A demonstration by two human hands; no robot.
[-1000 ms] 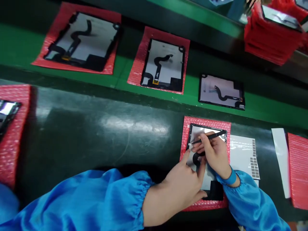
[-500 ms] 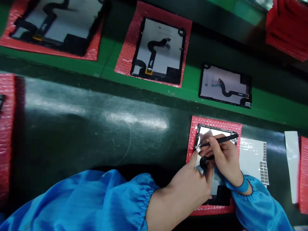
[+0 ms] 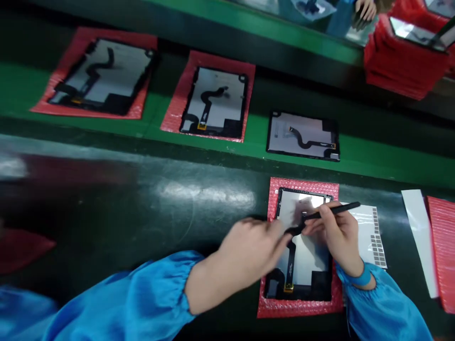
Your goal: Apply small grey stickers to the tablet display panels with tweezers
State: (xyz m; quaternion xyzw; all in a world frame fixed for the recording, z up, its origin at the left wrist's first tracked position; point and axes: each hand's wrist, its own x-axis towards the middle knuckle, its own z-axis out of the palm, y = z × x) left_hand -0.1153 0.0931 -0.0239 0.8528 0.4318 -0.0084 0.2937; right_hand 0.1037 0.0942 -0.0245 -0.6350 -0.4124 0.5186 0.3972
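Note:
A tablet screen panel (image 3: 313, 251) lies back side up on a pink bubble-wrap sheet (image 3: 265, 303). A black flex cable (image 3: 292, 260) runs up from a gold connector near its lower edge and bends midway. My left hand (image 3: 245, 246), somewhat blurred, reaches in from the left, with thumb and forefinger closed on the cable's bend. My right hand (image 3: 337, 232) grips black tweezers (image 3: 341, 209) over the panel's right side. Their tip is at the cable's upper end; whether it pinches the cable I cannot tell.
Three similar panels (image 3: 216, 104) lie on the green shelf behind, two on pink sheets. A white sticker sheet (image 3: 366, 218) sits right of my work, then a white strip (image 3: 419, 237) and red bubble wrap (image 3: 442, 246). Back right are a red stack (image 3: 398, 61) and another person's hand (image 3: 366, 8).
The tweezers' tip has gone from the panel's left edge to the cable's end. My left forefinger has left that edge, and the hand is now at the cable. The view has shifted.

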